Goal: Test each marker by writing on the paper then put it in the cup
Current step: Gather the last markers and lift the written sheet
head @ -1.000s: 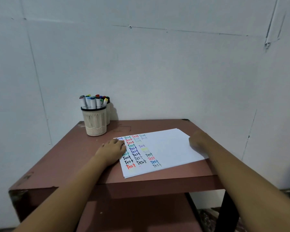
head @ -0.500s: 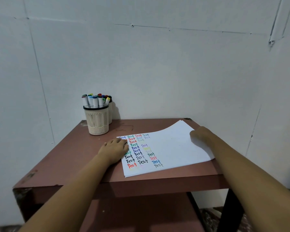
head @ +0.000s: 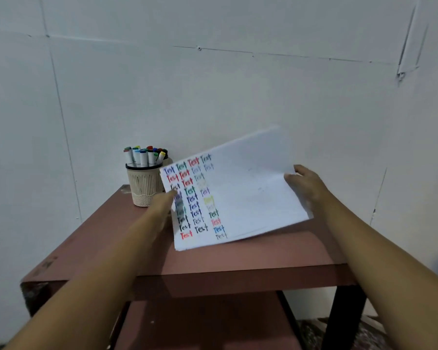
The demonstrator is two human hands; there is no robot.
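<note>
A stack of white paper point(head: 250, 193), covered on its left part with rows of the word "Test" in many colours, is tilted up off the brown table point(head: 213, 261). My left hand point(head: 162, 205) holds its left edge and my right hand point(head: 304, 185) grips its right edge. A cream ribbed cup point(head: 143, 188) stands at the table's back left corner, filled with several white markers point(head: 144, 155) with coloured caps. The paper's top left corner overlaps the cup's right side in view.
The table stands against a white panelled wall point(head: 213, 84). A lower brown shelf point(head: 200, 322) and a black table leg point(head: 344, 319) show under the top. The floor at the bottom right is dark and patterned.
The paper lay flat on the table a second ago. Both hands have lifted it, its far edge rising first, and it now tilts toward me above the table.
</note>
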